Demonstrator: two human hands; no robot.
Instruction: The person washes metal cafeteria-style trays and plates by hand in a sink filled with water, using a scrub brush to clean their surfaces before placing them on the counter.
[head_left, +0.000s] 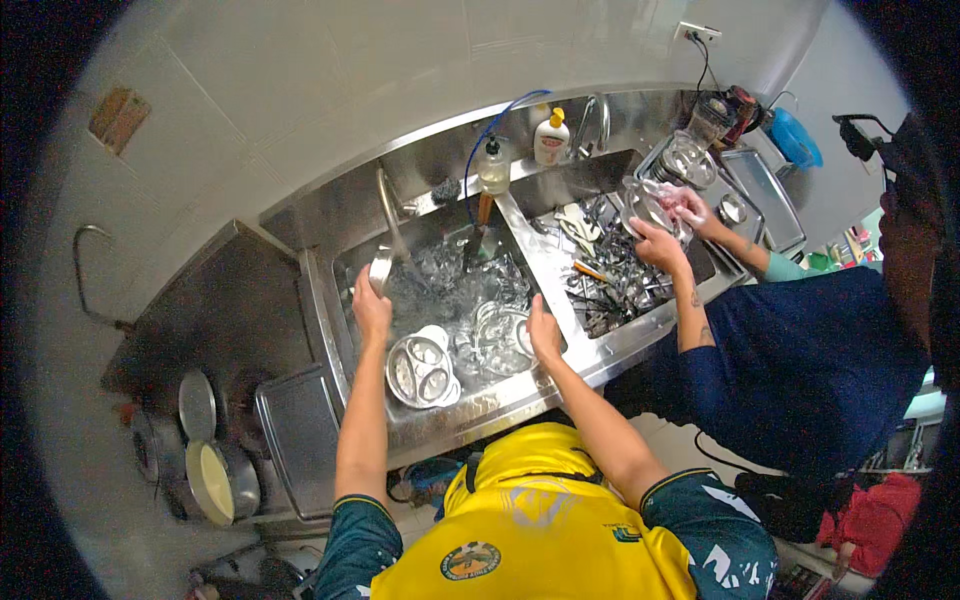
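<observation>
My left hand (373, 306) grips a small shiny metal dish (381, 271), seen nearly edge-on above the left sink basin (325, 304). Under the tap (390, 202), the water in this basin is rippled. My right hand (544, 331) is low at the basin's right side, thumb raised, against the rim of a round metal dish (504, 339) in the water. Its other fingers are mostly hidden, so its grip is unclear. A divided metal dish (424, 369) with side handles sits at the near left corner. A wooden-handled tool (484, 214) leans into the water.
At the right basin, a co-worker's soapy hands (667, 232) hold a clear dish (646, 208) over heaped cutlery (615, 270). Two pump bottles, one clear (493, 166) and one white (552, 139), stand behind. Stacked dishes (684, 161) are at right; pans (210, 480) are at lower left.
</observation>
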